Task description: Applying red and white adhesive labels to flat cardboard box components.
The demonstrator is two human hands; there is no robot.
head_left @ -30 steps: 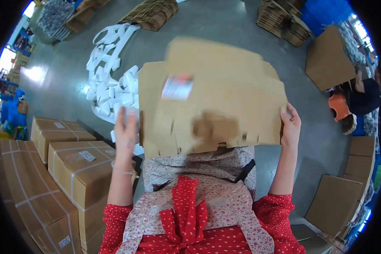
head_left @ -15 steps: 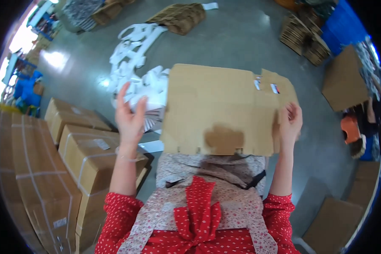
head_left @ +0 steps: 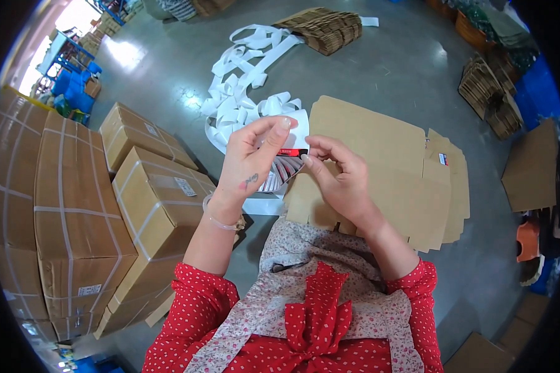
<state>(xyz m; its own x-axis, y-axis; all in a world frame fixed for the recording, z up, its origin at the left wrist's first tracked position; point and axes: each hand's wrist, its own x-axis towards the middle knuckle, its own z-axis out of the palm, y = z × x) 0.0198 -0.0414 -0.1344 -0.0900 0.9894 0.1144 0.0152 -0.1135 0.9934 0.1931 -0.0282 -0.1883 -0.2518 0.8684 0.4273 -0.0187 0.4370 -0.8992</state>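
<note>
My left hand (head_left: 250,160) is raised in front of a striped stack of labels (head_left: 281,173). Its thumb and index fingertip press together, and whatever lies between them is too small to make out. My right hand (head_left: 345,180) meets it from the right, thumb and fingers pinched at the end of a small red and black label (head_left: 291,151). Below and beyond the right hand lies a flat sheet of brown cardboard (head_left: 379,155), notched along its edges, partly over my lap. A small label (head_left: 443,160) is stuck near its right side.
Loops of white backing strip (head_left: 255,71) trail across the grey floor. Strapped cartons (head_left: 84,217) stand close on my left. Folded cardboard bundles lie ahead (head_left: 330,31) and at the far right (head_left: 488,93). An orange object (head_left: 528,239) is at the right.
Both hands have come together over the label stack; the right has left the cardboard's right edge. A red label now shows between them. The view has shifted, and the cardboard sits tilted.
</note>
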